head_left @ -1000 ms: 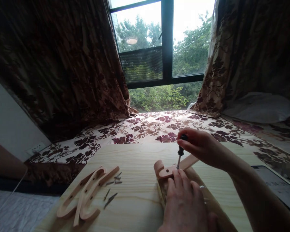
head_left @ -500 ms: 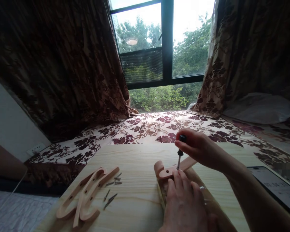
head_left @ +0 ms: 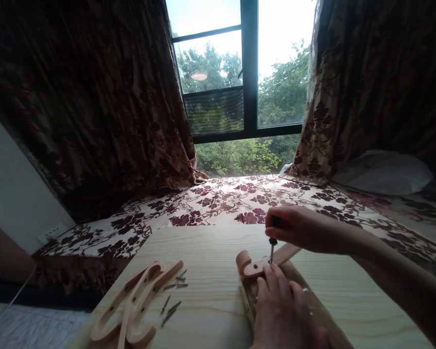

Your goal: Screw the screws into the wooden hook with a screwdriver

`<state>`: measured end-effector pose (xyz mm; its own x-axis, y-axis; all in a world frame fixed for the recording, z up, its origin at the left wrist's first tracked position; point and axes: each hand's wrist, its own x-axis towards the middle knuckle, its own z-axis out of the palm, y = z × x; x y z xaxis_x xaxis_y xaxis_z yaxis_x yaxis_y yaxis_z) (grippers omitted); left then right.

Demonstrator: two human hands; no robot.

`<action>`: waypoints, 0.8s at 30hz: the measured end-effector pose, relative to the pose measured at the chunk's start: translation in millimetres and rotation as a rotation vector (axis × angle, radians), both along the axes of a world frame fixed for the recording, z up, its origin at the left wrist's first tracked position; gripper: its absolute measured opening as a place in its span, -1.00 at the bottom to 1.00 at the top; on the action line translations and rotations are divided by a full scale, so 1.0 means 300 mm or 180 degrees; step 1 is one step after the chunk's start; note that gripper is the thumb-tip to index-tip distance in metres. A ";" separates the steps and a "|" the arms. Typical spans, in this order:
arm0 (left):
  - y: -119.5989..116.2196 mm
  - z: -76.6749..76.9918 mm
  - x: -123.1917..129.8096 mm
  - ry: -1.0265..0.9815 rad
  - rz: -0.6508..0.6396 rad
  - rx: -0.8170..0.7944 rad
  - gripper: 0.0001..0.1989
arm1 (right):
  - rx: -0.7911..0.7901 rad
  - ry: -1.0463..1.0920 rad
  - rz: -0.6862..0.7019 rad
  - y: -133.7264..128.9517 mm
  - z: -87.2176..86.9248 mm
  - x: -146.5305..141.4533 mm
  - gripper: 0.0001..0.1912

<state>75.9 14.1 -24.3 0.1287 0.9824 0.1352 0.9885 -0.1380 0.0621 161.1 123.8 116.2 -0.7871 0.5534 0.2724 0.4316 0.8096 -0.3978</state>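
A black-handled screwdriver (head_left: 272,247) stands almost upright in my right hand (head_left: 298,228), whose fingers wrap round its handle. Its tip meets a curved wooden hook (head_left: 252,268) at a spot right by my left fingertips. The hook lies across a brown wooden strip (head_left: 308,286), and one dark hole shows in its near end. My left hand (head_left: 281,310) presses down on the hook and strip with its fingers close together. The thumb is mostly hidden. Whether a screw sits under the tip is too small to tell.
More curved wooden hooks (head_left: 148,295) lie on the pale wooden tabletop (head_left: 210,291), left of my hands. Several loose screws (head_left: 172,310) are scattered beside them. Behind the table is a flower-patterned cloth surface (head_left: 225,198), with a window and curtains beyond.
The view has shifted, so everything sits lower in it, and the phone at the right edge is out of sight. My right hand has turned slightly round the screwdriver handle; my left hand stays on the hook.
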 end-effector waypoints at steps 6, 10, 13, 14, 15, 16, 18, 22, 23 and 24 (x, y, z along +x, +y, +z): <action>-0.023 0.045 -0.053 0.0134 -0.0472 0.0283 -0.33 | 0.0417 -0.1033 -0.0037 -0.010 0.097 -0.011 -0.88; -0.024 0.094 -0.028 0.0137 -0.0316 -0.0085 -0.30 | 0.0556 -0.1411 -0.0126 -0.014 0.105 -0.020 -0.78; -0.030 0.128 -0.009 0.0160 -0.0146 -0.0388 -0.30 | 0.0632 -0.1423 -0.0137 -0.006 0.096 -0.022 -0.87; -0.033 0.135 -0.009 0.0123 -0.0203 -0.0383 -0.30 | 0.0626 -0.1426 -0.0148 -0.004 0.094 -0.023 -0.90; -0.036 0.139 -0.014 0.0069 -0.0297 -0.0320 -0.31 | 0.0615 -0.1441 -0.0170 -0.003 0.093 -0.025 -0.92; -0.039 0.140 -0.020 0.0023 -0.0379 -0.0226 -0.32 | 0.0618 -0.1464 -0.0203 -0.004 0.095 -0.027 -0.93; -0.042 0.133 -0.034 -0.0024 -0.0475 -0.0043 -0.33 | 0.0672 -0.1514 -0.0266 -0.010 0.103 -0.035 -0.90; -0.042 0.118 -0.046 -0.0022 -0.0468 0.0063 -0.32 | 0.0710 -0.1476 -0.0184 -0.028 0.129 -0.047 -0.86; -0.042 0.117 -0.045 -0.0037 -0.0468 0.0050 -0.32 | 0.0645 -0.1463 -0.0103 -0.031 0.134 -0.047 -0.85; -0.042 0.117 -0.043 -0.0057 -0.0471 0.0024 -0.32 | 0.0568 -0.1462 -0.0023 -0.033 0.137 -0.047 -0.86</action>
<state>63.1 1.4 10.9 0.2695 0.9518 0.1462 0.9560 -0.2827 0.0779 147.1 113.9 157.2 -0.8443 0.5357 -0.0109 0.5358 0.8441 -0.0204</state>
